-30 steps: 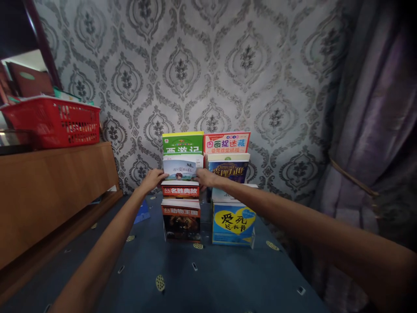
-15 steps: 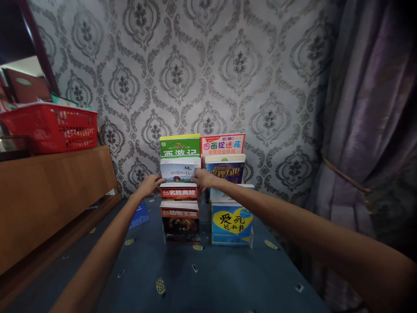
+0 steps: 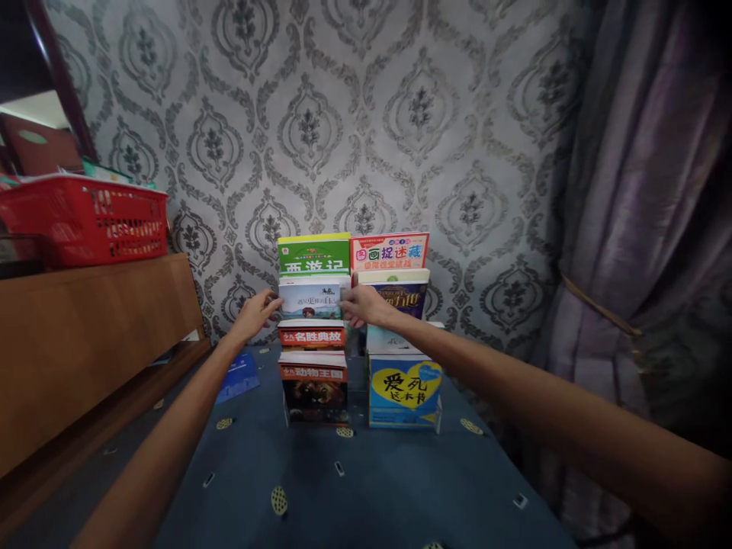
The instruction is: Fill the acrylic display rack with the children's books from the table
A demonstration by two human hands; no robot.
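Note:
A pale blue-and-white book stands upright in the left row of books, between a green book behind and a red-topped book in front. My left hand is at its left edge, fingertips against or just off the edge, fingers a little apart. On the other side, my right hand has its bent fingers at the book's right edge. That hand partly covers a dark blue book in the right row. Lowest in the left row is a book with a lion cover.
The right row holds a pink book at the back and a blue-and-yellow book in front. A blue booklet lies on the dark patterned cloth. Left are a wooden cabinet and red basket; a curtain hangs right.
The left thumb has come off the front of the pale book, and that hand has drawn slightly left. My right hand stays at the right edge, showing more of the cover.

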